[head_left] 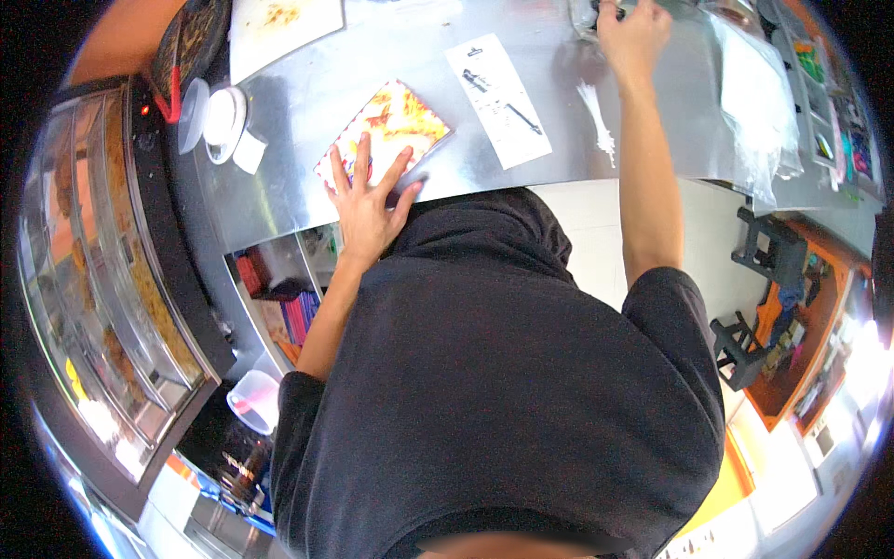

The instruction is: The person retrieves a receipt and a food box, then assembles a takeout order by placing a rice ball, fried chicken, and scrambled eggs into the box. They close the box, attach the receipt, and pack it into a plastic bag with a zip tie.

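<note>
My left hand [368, 196] lies with its fingers spread on a flat, square-cornered package [400, 119] printed in orange, yellow and white, near the table's front edge. Far to the right, my right arm stretches forward. The fingers of my right hand [636, 35] curl down at a clear container [586, 17] by the top edge of the view, where something small and dark shows at the fingertips. What they grip is too cut off to name. Between the hands lie a white paper slip [499, 102] with black marks and a bundle of thin white strips [596, 121].
The metal table [298, 191] carries a white board [284, 37] with crumbs, a dark pan [200, 37], and white round lids [223, 121] at left. Clear plastic bags [759, 102] hang over its right edge. A glass display case [112, 270] stands left; black stools [768, 247] stand right.
</note>
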`<state>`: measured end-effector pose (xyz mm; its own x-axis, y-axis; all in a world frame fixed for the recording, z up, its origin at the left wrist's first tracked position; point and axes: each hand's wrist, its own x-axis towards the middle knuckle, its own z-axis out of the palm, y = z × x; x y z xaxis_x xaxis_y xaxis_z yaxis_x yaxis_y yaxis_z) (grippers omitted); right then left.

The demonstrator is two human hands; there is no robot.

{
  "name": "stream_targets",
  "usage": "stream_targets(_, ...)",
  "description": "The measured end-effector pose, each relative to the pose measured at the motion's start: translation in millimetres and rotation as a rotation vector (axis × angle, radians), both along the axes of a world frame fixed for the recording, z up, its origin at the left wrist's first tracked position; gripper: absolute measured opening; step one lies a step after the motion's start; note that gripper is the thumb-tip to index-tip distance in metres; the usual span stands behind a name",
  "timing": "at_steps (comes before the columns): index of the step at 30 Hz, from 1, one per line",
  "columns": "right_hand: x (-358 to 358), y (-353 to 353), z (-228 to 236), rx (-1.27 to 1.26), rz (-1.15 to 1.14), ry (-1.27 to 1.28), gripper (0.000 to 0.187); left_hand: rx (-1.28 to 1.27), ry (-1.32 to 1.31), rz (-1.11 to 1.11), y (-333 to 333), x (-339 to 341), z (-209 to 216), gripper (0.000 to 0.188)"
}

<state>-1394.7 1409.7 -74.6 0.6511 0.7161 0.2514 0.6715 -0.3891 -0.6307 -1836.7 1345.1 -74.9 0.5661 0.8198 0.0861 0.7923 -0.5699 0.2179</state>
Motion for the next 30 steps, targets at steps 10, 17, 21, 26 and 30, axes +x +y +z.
stream_targets(10, 9.6, 17.3, -6.6, -0.055, -0.14, 0.274, 0.039, 0.037, -0.045, -0.059, -3.9, -6.5, -7.5, 0.076)
stream_targets(17, 27.2, 21.4, -22.6, 0.076, -0.044, 0.69, 0.03, 0.218, 0.002, -0.204, -40.8, -27.5, -20.6, 0.068)
stream_targets(21, 27.2, 31.6, -11.9, 0.307, -0.087, 1.075, 0.02, 0.189, 0.102, -0.168, -38.0, -35.1, -32.8, 0.071)
stream_targets(26, 20.0, 22.0, -36.3, 0.576, -0.106, 1.152, 0.018, 0.141, 0.051, -0.169, -29.3, -32.6, -21.5, 0.079)
stream_targets(30, 11.9, 12.8, -89.8, 0.658, -0.012, 0.861, 0.026, -0.008, 0.053, -0.138, -15.6, -30.4, 7.2, 0.086)
